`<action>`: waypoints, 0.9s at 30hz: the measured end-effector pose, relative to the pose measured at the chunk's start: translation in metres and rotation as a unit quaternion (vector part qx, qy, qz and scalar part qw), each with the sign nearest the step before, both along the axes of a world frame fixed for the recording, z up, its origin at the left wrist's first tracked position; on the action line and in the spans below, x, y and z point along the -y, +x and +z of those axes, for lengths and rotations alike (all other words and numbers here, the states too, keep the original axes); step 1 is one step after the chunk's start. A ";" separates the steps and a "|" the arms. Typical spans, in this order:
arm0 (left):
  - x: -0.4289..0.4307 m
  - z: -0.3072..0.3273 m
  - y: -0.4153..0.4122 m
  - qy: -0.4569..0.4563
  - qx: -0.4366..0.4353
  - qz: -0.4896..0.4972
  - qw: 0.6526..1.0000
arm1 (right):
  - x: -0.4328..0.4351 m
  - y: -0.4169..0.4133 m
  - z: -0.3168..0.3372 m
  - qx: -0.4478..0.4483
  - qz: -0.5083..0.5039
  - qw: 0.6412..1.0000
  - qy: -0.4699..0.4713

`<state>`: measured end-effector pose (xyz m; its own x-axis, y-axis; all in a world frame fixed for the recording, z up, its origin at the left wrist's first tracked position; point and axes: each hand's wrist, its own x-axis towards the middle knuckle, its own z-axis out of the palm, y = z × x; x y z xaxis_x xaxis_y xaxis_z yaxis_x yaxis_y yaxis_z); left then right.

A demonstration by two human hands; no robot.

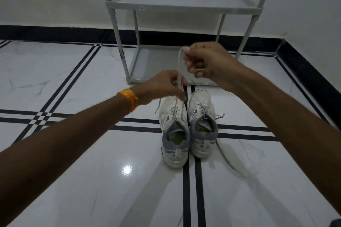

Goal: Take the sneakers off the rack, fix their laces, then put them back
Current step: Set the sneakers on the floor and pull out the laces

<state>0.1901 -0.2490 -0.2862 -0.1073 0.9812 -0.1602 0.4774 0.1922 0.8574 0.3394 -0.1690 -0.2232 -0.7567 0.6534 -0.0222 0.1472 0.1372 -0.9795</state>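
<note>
Two white and grey sneakers stand side by side on the floor, heels toward me: the left sneaker (174, 131) and the right sneaker (202, 121). My left hand (164, 86) hovers over the left sneaker's toe and pinches its lace (178, 64). My right hand (204, 61) is higher, in front of the rack, and holds the upper end of that same lace, which runs taut up from the eyelets. The right sneaker's laces lie loose, one end trailing on the floor at its right. The grey rack (182, 7) stands behind the sneakers with bare shelves.
White glossy floor tiles (73, 79) with black stripes surround the sneakers. A white wall with a black skirting (55, 32) runs behind the rack and along the right side. An orange band is on my left wrist.
</note>
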 end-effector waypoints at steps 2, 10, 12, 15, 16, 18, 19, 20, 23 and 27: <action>-0.004 -0.009 0.017 0.088 -0.116 0.030 0.989 | 0.001 -0.011 0.005 -0.055 -0.012 0.998 -0.035; -0.003 -0.017 0.017 0.358 -0.341 0.098 0.863 | -0.023 -0.006 -0.027 -0.257 -0.181 0.886 -0.340; 0.000 -0.022 0.015 0.373 -0.349 0.073 0.857 | -0.030 -0.005 -0.039 -0.263 -0.205 0.855 -0.397; -0.005 -0.029 0.015 0.344 -0.328 0.074 0.877 | -0.035 -0.006 -0.065 -0.169 -0.192 0.866 -0.429; -0.006 -0.029 0.016 0.315 -0.310 0.080 0.894 | -0.034 -0.006 -0.073 -0.111 -0.174 0.885 -0.418; -0.007 -0.021 0.017 0.196 -0.202 0.093 0.955 | -0.028 -0.007 -0.084 0.003 -0.135 0.925 -0.355; -0.008 -0.016 0.016 0.120 -0.114 0.090 0.982 | -0.023 -0.007 -0.086 0.042 -0.129 0.940 -0.312; -0.007 -0.011 0.015 0.050 -0.031 0.084 0.995 | -0.019 -0.007 -0.086 0.066 -0.131 0.953 -0.264; -0.008 -0.003 0.014 -0.049 0.119 0.100 0.987 | -0.008 -0.004 -0.076 0.049 -0.151 0.980 -0.122; -0.010 -0.006 0.013 -0.066 0.211 0.130 0.966 | 0.007 0.005 -0.062 0.013 -0.127 0.991 -0.033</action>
